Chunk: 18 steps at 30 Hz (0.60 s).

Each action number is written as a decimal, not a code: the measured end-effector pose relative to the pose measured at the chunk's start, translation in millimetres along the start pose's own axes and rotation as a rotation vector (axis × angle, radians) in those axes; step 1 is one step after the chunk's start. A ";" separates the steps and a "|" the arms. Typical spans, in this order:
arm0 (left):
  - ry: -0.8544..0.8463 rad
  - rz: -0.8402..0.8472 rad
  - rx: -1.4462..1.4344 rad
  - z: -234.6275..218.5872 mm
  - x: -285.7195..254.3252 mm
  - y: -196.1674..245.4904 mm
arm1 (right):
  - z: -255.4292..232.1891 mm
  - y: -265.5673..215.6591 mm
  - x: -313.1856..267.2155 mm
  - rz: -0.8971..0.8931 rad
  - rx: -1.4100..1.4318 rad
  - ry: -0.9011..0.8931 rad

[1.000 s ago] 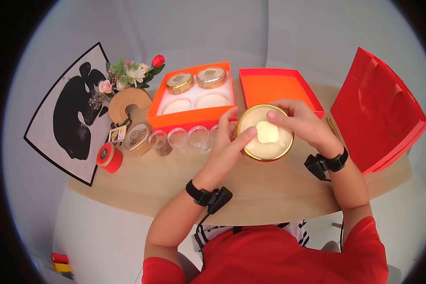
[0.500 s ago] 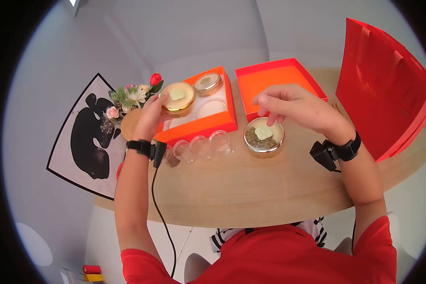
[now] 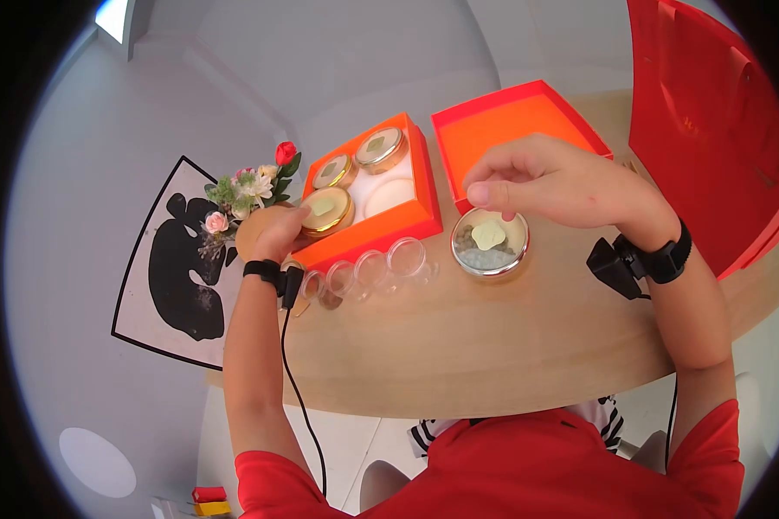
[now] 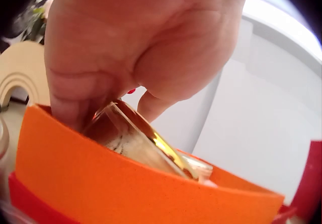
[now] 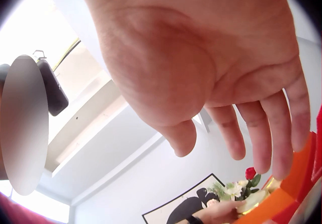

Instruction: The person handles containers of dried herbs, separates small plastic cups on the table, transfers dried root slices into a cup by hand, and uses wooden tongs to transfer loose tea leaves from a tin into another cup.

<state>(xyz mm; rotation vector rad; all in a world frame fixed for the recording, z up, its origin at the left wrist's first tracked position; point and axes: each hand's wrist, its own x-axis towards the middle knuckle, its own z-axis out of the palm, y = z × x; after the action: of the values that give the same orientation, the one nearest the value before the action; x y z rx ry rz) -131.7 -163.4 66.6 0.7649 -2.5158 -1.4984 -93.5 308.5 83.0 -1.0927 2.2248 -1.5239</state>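
Note:
My left hand (image 3: pixel 281 232) grips a gold-rimmed round jar (image 3: pixel 327 213) by its side, at the front left recess of the orange-red gift box (image 3: pixel 376 244). From the left wrist, that jar (image 4: pixel 146 143) leans at a tilt behind the orange wall (image 4: pixel 126 186), its lower part hidden. Two similar jars, one gold-rimmed (image 3: pixel 335 171) and one silver-rimmed (image 3: pixel 382 149), sit in the box's back recesses; the front right recess (image 3: pixel 389 198) is bare. Over a silver-rimmed jar (image 3: pixel 491 246) on the table hovers my right hand (image 3: pixel 558 182), its fingers loose and holding nothing.
Several small clear jars (image 3: pixel 372 270) line the front of the box. Behind my right hand lies an open orange-red lid (image 3: pixel 485 121), with a tall red bag (image 3: pixel 710 112) to its right. Flowers (image 3: pixel 253 183) and a black-and-white panel (image 3: pixel 186 268) stand at the left.
My left hand has carried the gold-rimmed jar from in front of me to the box's front left and lowered it. My right hand has let go of that jar and moved over the silver-rimmed one.

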 end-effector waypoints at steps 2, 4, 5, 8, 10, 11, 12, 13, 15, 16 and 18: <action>0.041 0.116 0.819 11.6 -44.7 34.9 | 0.9 3.3 0.9 0.008 -0.069 -0.028; 0.124 0.170 1.034 16.7 -40.2 34.3 | 1.9 1.3 -2.1 0.022 -0.101 -0.034; 0.212 0.224 1.251 18.0 -39.3 33.4 | 3.1 0.5 -3.4 0.033 -0.130 -0.042; 0.251 0.379 1.244 18.1 -43.9 30.8 | 5.7 3.4 -3.7 -0.002 -0.246 -0.024; 0.170 0.344 1.156 20.6 -38.8 29.9 | 8.8 10.6 -1.2 -0.005 -0.318 -0.011; 0.094 0.308 1.068 20.9 -34.9 28.8 | 10.5 13.9 0.3 -0.012 -0.390 0.001; 0.093 0.307 1.069 20.5 -29.7 24.8 | 12.4 16.0 1.5 -0.011 -0.389 0.000; 0.074 0.340 1.038 19.5 -23.0 18.3 | 14.6 17.5 2.4 0.003 -0.426 -0.048; 0.057 0.375 1.007 15.5 -10.3 9.0 | 18.8 17.0 1.2 0.015 -0.463 -0.096; 0.041 0.381 1.006 14.4 -7.3 7.8 | 23.2 16.0 -2.2 0.044 -0.472 -0.110; 0.022 0.384 1.004 12.3 -2.7 2.9 | 29.5 15.4 -4.6 0.074 -0.479 -0.128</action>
<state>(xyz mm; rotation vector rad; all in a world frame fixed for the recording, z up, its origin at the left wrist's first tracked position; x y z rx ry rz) -134.7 -151.4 63.3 0.3017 -3.0709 -0.0446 -80.6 293.6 55.8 -1.1711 2.5711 -0.8802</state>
